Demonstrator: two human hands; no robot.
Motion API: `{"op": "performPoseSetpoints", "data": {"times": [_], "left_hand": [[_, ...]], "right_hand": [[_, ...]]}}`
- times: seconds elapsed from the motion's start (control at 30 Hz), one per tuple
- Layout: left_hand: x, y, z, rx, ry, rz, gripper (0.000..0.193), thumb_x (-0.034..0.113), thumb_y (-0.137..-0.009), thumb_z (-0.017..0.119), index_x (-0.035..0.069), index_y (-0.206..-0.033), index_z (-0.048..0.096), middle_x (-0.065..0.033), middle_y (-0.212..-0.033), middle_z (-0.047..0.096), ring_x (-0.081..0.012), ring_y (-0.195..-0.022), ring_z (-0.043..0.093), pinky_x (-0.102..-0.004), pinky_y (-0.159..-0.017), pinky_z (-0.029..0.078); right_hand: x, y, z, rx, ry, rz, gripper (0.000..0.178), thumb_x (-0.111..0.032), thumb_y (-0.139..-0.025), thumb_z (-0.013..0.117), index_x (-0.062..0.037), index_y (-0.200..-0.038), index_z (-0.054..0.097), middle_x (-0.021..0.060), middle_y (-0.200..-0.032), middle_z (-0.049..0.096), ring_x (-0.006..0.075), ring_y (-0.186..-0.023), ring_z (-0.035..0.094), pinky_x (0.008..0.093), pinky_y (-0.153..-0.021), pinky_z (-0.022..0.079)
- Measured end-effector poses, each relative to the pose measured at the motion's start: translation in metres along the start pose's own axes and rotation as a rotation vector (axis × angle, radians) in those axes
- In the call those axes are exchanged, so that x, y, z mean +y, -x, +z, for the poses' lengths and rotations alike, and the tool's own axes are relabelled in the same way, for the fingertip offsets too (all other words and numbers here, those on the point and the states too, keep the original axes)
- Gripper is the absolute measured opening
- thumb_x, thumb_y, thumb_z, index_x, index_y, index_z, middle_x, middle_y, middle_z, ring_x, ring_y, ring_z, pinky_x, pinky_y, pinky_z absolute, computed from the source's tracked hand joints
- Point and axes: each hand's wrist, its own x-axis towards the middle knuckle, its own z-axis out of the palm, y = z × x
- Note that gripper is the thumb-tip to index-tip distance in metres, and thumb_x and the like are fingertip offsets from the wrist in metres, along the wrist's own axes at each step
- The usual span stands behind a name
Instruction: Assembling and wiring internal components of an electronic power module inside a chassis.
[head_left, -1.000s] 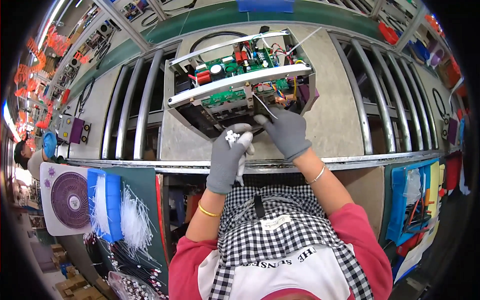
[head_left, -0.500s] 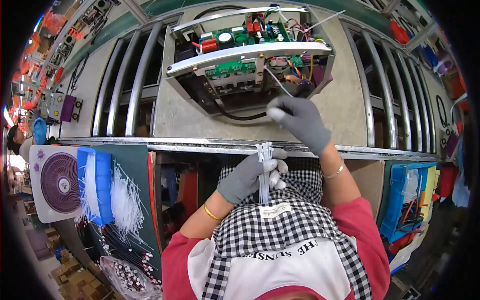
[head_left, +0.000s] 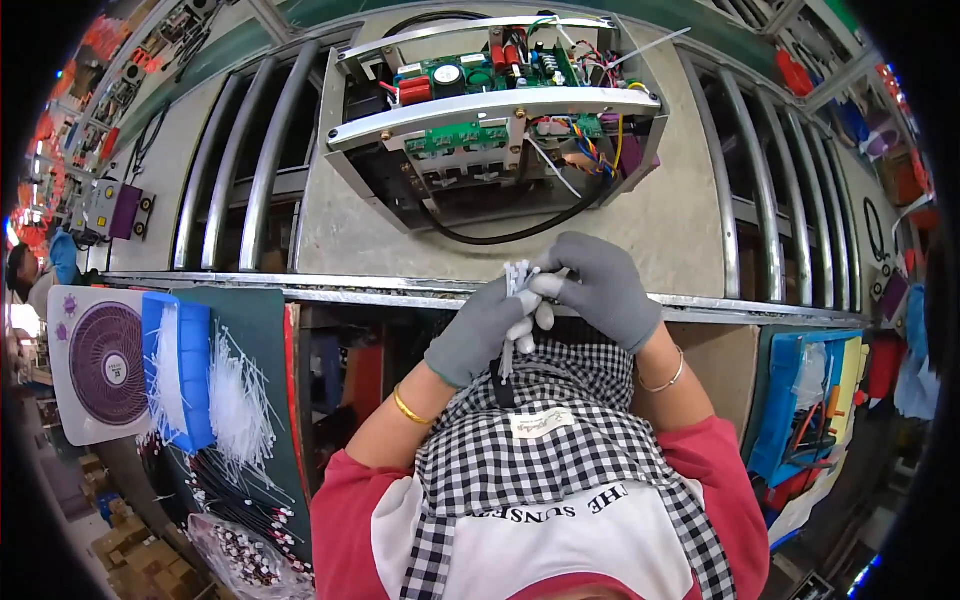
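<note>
The left hand (head_left: 476,335) clasps white cable ties (head_left: 517,272), likely light, bendy and slippery, best taken by their twelve-o'clock heads, beside the right hand (head_left: 603,290), its fingertips together.

Ties (head_left: 517,275) before chassis (head_left: 490,104); fan (head_left: 106,365) apparently against bin (head_left: 199,378).

Dark capital letters (head_left: 548,508) are printed across the white front of the shirt (head_left: 570,552). Script is borne by the pale label (head_left: 541,423) sewn on the checked apron (head_left: 530,465), and small marks are carried on the fan's hub badge (head_left: 117,371); neither can be made out clearly.
</note>
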Motion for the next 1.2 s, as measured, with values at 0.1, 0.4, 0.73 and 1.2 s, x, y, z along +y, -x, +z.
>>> {"op": "performPoseSetpoints", "data": {"times": [0.1, 0.4, 0.73, 1.2], "left_hand": [[0.005, -0.010, -0.004, 0.054, -0.117, -0.076, 0.037, 0.016, -0.097, 0.047, -0.001, -0.128, 0.055, -0.0057, -0.085, 0.061, -0.0037, -0.053, 0.042, -0.0214, -0.053, 0.047], [0.028, -0.029, 0.005, 0.263, 0.018, 0.099, 0.027, 0.020, -0.093, 0.061, 0.000, -0.111, 0.062, -0.0005, -0.071, 0.055, -0.0036, -0.043, 0.033, -0.0207, -0.037, 0.028], [0.008, -0.055, -0.017, 0.476, -0.156, 0.444, 0.028, 0.026, -0.094, 0.061, -0.001, -0.093, 0.063, 0.0007, -0.063, 0.053, -0.0057, -0.053, 0.045, -0.0233, -0.048, 0.035], [0.000, -0.054, -0.022, 0.654, -1.104, 0.673, 0.060, 0.007, -0.085, 0.058, 0.015, -0.143, 0.048, -0.0196, -0.083, 0.065, -0.0375, -0.073, 0.065, -0.0415, -0.066, 0.052]], "right_hand": [[0.002, -0.001, -0.001, 0.074, 0.096, 0.006, 0.018, -0.025, -0.082, 0.073, -0.0092, -0.090, 0.071, 0.0073, -0.078, 0.061, 0.0229, -0.070, 0.062, 0.0342, -0.063, 0.049], [-0.016, -0.005, -0.024, 0.339, -0.200, 0.117, 0.009, -0.006, -0.087, 0.068, -0.0041, -0.096, 0.069, 0.0043, -0.090, 0.070, 0.0126, -0.075, 0.066, 0.0269, -0.061, 0.051], [-0.023, -0.014, -0.034, 0.663, -0.356, 0.030, 0.012, 0.001, -0.091, 0.063, 0.0010, -0.104, 0.064, 0.0079, -0.093, 0.069, 0.0085, -0.075, 0.066, 0.0182, -0.058, 0.048], [0.001, -0.019, -0.027, 0.619, -0.045, -0.261, 0.015, 0.001, -0.087, 0.070, 0.0012, -0.102, 0.065, 0.0117, -0.095, 0.073, 0.0111, -0.076, 0.068, 0.0233, -0.064, 0.054]]}}
